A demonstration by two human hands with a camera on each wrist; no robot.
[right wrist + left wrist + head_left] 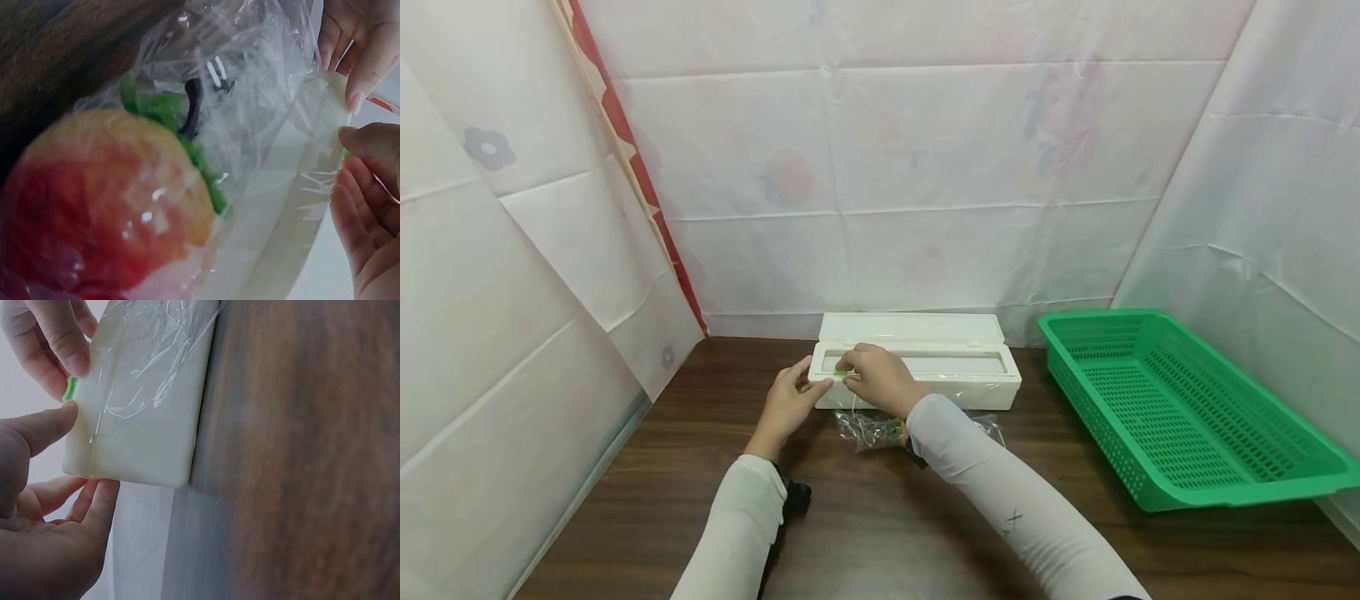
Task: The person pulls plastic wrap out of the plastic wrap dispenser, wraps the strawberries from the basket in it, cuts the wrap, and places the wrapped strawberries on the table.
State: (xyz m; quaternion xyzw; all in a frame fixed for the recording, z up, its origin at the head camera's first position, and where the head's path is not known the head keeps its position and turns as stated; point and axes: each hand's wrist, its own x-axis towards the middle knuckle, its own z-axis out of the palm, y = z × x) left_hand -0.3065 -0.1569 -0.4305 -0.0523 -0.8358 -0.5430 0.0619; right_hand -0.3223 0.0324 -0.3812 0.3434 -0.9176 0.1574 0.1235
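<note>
A long white cling film dispenser box (917, 396) stands near the back wall with its lid (917, 327) raised. Clear film (156, 356) drapes down its front. My left hand (786, 408) holds the box's left end, thumb on the top edge and fingers against the end face. With thumb and fingers, my right hand (883, 379) pinches a small green slider (70, 389) on the top edge near that end. Beneath my right wrist lies a red and yellow peach-like fruit (106, 206) with green leaves and a dark stem, under clear crinkled plastic (861, 432).
A green perforated plastic basket (1195, 417) stands on the right of the dark wooden table (865, 533). Pale sheeting (925, 167) hangs behind and at both sides, with a red strip (625, 133) at the left corner.
</note>
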